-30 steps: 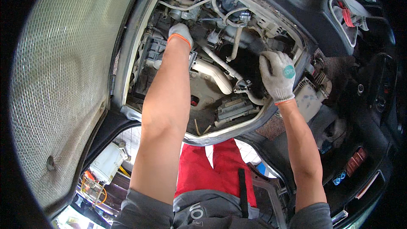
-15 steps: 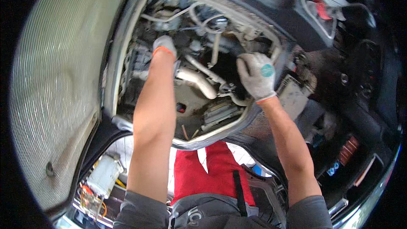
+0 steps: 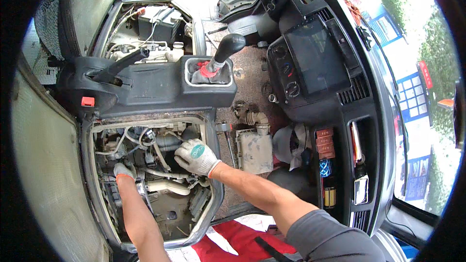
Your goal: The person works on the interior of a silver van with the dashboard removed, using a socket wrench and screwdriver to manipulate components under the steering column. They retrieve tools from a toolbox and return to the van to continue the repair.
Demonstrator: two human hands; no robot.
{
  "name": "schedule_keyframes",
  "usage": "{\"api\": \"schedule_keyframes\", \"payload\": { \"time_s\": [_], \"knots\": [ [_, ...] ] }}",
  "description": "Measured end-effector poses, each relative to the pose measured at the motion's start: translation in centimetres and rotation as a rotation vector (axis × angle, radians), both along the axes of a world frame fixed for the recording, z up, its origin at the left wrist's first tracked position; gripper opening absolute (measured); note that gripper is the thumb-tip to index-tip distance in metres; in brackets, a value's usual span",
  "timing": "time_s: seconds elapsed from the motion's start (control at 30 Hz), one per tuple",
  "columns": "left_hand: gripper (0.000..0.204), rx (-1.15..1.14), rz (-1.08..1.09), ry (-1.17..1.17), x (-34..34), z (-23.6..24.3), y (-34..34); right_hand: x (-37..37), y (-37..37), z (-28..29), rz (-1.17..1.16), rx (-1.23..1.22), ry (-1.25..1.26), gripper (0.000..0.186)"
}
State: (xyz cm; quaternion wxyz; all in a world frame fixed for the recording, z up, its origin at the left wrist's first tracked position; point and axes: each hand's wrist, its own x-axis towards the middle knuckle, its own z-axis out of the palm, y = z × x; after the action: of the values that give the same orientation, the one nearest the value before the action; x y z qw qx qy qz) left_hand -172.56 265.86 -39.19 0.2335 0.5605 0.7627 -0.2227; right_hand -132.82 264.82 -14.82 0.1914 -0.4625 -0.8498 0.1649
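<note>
Both my hands wear whitish knit gloves with orange cuffs. My left hand (image 3: 124,171) reaches down among the engine parts on the left side of the open engine bay (image 3: 112,235); its fingers are hidden. Over the bay's right side is my right hand (image 3: 196,156), back up, with a green patch on the glove. Its fingers curl inward and look closed, but what they hold, if anything, is hidden beneath them. Between and below the hands run a thin metal pipe (image 3: 167,173) and a thick pale pipe (image 3: 170,187). A grey hose (image 3: 167,140) lies just beyond my right hand.
A console with a gear lever (image 3: 230,46) and a handbrake lever (image 3: 121,66) crosses beyond the bay. A second opening holds a black battery (image 3: 158,24). On the carpet at right lie a dusty air filter box (image 3: 257,153) and a ratchet-like tool (image 3: 228,140). Raised panels (image 3: 46,165) stand at left.
The view has swung right and widened, showing the console and dashboard. My left hand stays low among the engine parts; my right hand stays over the bay, its fingers now pointing left.
</note>
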Motion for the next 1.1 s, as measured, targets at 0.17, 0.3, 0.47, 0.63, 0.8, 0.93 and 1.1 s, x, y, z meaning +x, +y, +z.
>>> {"api": "schedule_keyframes", "payload": {
  "time_s": [0.17, 0.3, 0.47, 0.63, 0.8, 0.93, 1.1],
  "knots": [
    [0.034, -0.047, -0.112, -0.058, 0.7, 4.8, 0.7, 0.6, -0.7, -0.2, -0.032, 0.008, -0.044, 0.023],
    [0.033, -0.038, -0.057, -0.072, 0.8, 4.7, 0.7, 0.0, -0.5, 0.3, -0.017, 0.021, -0.035, 0.022],
    [0.031, -0.033, 0.091, -0.111, 0.0, 4.0, 0.6, -0.4, 0.0, 1.9, -0.005, -0.04, -0.071, 0.023],
    [0.031, 0.027, 0.41, -0.333, 0.5, 2.6, 0.6, 1.6, 0.1, 1.6, 0.077, 0.022, -0.123, 0.024],
    [0.032, 0.245, 1.297, -0.942, -0.5, 1.2, 0.0, 1.0, 0.1, 1.7, 0.045, 0.048, -0.157, 0.026],
    [0.032, 0.366, 1.737, -1.253, 0.1, 0.3, 0.1, 1.4, -0.3, 1.8, 0.01, -0.02, -0.217, 0.028],
    [0.034, 0.449, 1.94, -1.417, -0.1, -0.7, 0.5, 1.2, -0.1, 2.3, 0.049, -0.031, -0.23, 0.032]
  ]
}}
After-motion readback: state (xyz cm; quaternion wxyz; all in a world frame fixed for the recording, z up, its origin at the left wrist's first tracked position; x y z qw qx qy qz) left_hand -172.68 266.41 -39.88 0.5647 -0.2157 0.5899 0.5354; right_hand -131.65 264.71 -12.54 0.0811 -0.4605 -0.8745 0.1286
